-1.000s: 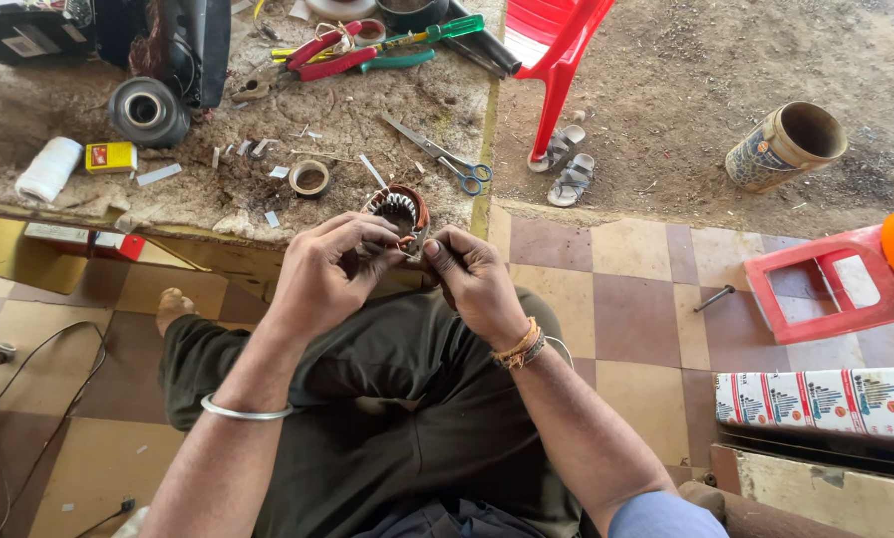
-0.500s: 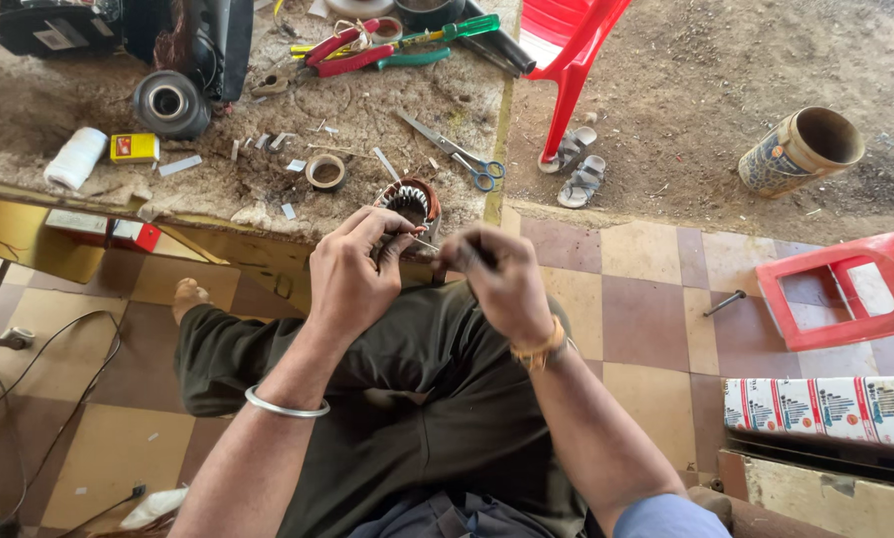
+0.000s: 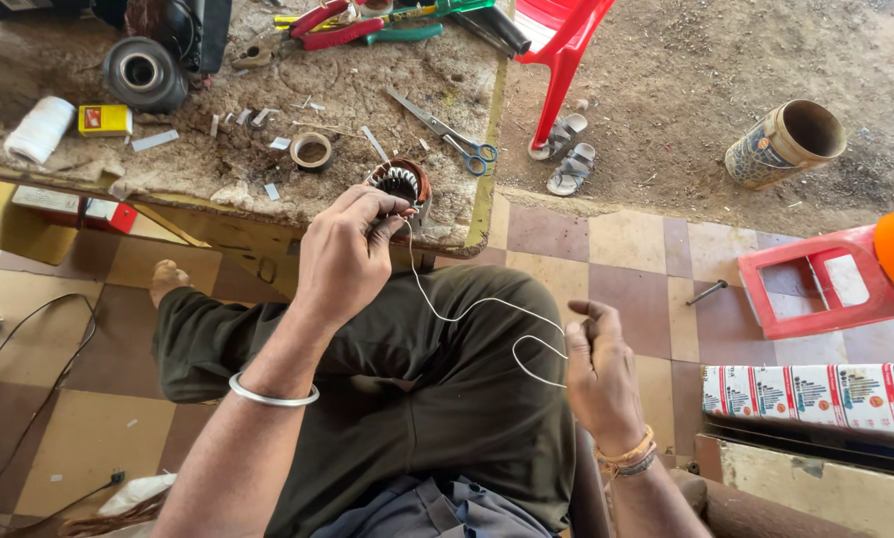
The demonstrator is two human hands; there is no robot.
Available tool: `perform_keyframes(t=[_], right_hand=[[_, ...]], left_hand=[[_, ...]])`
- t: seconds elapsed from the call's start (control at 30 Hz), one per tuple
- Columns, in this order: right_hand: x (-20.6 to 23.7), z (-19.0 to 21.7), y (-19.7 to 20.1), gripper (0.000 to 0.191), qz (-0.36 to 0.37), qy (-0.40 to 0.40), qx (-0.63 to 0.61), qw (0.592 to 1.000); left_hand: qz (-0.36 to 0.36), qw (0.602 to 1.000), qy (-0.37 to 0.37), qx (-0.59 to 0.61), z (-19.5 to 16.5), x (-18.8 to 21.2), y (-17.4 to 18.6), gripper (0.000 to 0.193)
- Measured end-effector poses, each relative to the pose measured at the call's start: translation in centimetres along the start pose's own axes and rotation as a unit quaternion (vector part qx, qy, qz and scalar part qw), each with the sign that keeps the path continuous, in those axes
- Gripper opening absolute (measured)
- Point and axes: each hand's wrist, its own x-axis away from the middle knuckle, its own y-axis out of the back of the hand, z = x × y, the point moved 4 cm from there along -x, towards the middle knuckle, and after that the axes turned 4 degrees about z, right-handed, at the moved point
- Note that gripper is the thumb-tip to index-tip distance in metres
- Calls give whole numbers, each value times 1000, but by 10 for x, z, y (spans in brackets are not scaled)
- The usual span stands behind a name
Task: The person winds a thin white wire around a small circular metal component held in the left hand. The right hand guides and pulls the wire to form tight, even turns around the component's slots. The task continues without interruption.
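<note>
My left hand [image 3: 345, 254] grips a small round motor stator [image 3: 402, 183] with copper windings, held at the edge of the worn workbench [image 3: 268, 179]. A white thread [image 3: 467, 309] runs from the stator down across my lap in a loop. My right hand [image 3: 598, 374] pinches the other end of the thread, pulled out to the right above my knee. A metal bangle sits on my left wrist and bands on my right.
On the bench lie scissors [image 3: 447, 133], a tape roll [image 3: 313, 151], a white thread spool [image 3: 38, 130], a yellow box [image 3: 105, 120], pliers [image 3: 352, 30] and a black motor part [image 3: 144, 72]. A red chair [image 3: 565, 40], sandals [image 3: 565, 159], a can [image 3: 786, 144] and a red tray [image 3: 816, 284] stand to the right.
My right hand left the stator and drew the white thread out to the right and down. My left hand stayed on the stator.
</note>
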Motion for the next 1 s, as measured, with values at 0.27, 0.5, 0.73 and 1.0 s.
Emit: perform_keyframes(t=[0.27,0.5,0.73,1.0], right_hand=[[-6,26,-13,30,127,41,-169,977],[-30,74,-21,17,96,156,-100,978],[-63,81,-40,17,108,148,-187,965],[-76,99,-59,9,-47,188,-167,967]], left_hand=[[-41,997,4,-59,-12,5,-26,9],[-53,998,-2,-47,-9,6,-21,9],[-54,998,-20,-7,5,7,-10,11],[-54,998,-19,11,18,8,6,12]])
